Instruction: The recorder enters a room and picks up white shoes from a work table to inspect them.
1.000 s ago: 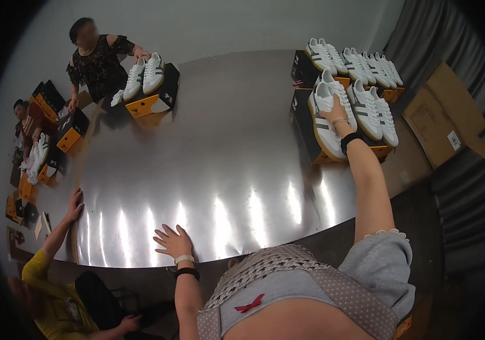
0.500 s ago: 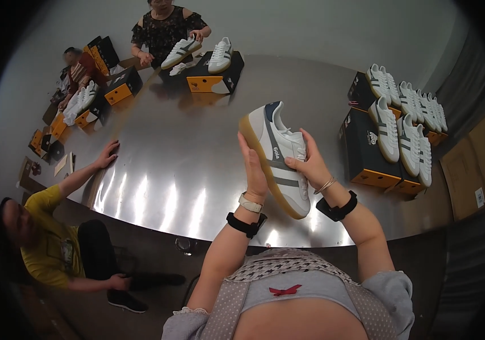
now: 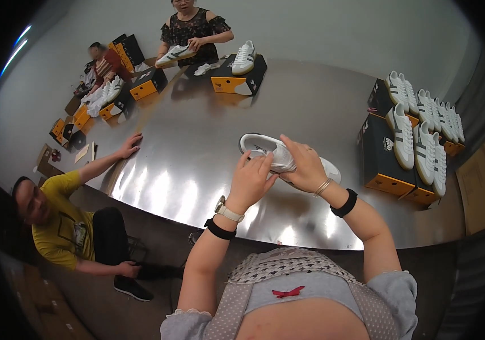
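A white sneaker (image 3: pixel 330 170) is held above the metal table, its opening turned up toward me and its toe pointing right. My right hand (image 3: pixel 306 168) wraps over its middle, across the lace area, and hides most of the laces. My left hand (image 3: pixel 252 180) grips the near side of the collar, with fingertips at the rim of the opening. Inside the shoe a pale lining shows. The sole is mostly hidden from this angle.
At the right, several white sneakers (image 3: pixel 401 136) stand on black and orange shoeboxes (image 3: pixel 387 156). Across the metal table (image 3: pixel 197 141), a person in a dark top holds another sneaker (image 3: pixel 175 55) beside a shoebox (image 3: pixel 231 85). A person in yellow (image 3: pixel 64 221) sits at the left, one hand on the table.
The sneaker has turned from side-on to opening-up and now lies more level. My left hand has moved from the sole to the collar; my right hand now covers the laces.
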Demonstrator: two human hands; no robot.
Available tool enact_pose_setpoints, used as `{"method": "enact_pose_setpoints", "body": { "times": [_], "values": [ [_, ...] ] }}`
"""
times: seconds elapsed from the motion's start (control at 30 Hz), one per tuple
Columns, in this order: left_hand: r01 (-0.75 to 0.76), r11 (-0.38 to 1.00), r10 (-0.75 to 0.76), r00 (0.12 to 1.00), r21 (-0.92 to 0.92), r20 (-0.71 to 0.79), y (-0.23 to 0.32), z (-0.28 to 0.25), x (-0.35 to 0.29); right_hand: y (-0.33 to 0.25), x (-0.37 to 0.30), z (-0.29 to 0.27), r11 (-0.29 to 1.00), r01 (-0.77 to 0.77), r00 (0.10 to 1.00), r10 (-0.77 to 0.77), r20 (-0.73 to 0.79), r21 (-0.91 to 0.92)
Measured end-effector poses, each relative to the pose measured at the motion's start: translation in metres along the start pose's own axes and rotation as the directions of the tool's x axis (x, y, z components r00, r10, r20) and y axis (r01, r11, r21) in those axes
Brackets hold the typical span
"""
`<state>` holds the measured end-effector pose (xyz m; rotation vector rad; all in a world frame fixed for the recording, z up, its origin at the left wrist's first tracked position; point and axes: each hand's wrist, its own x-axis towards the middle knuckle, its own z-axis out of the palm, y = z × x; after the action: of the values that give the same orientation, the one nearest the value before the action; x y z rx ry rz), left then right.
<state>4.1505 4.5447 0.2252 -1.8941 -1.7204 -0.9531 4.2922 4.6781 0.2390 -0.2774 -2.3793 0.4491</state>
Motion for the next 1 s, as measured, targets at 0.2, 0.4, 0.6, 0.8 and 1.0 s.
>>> {"method": "enact_pose_setpoints", "body": {
  "times": [0.2, 0.4, 0.6, 0.8, 1.0],
  "values": [
    [0.030, 0.999, -0.025, 0.969, 0.017, -0.247, 0.028, 0.004, -0.001, 0.008, -0.015, -0.008, 0.999, 0.024, 0.999, -0.022, 0.045, -0.044],
    [0.260, 0.960, -0.222, 0.930, -0.099, 0.294, 0.038, 0.012, -0.007, 0.019, -0.026, -0.009, 0.981, 0.117, 0.986, -0.096, 0.137, -0.152],
    [0.221, 0.954, -0.222, 0.975, -0.204, 0.017, 0.023, 0.013, -0.028, 0.035, -0.041, -0.038, 0.996, -0.032, 0.989, 0.044, 0.144, -0.083],
    [0.847, 0.372, -0.910, 0.414, 0.378, -0.032, -0.076, 0.034, -0.170, 0.097, -0.057, -0.118, 0.864, -0.488, 0.836, 0.504, -0.216, 0.126],
    [0.843, 0.072, -0.985, 0.145, 0.532, -0.096, -0.097, 0.035, -0.200, 0.230, -0.085, -0.187, 0.756, -0.648, 0.715, 0.559, -0.420, -0.095]
  ]
}}
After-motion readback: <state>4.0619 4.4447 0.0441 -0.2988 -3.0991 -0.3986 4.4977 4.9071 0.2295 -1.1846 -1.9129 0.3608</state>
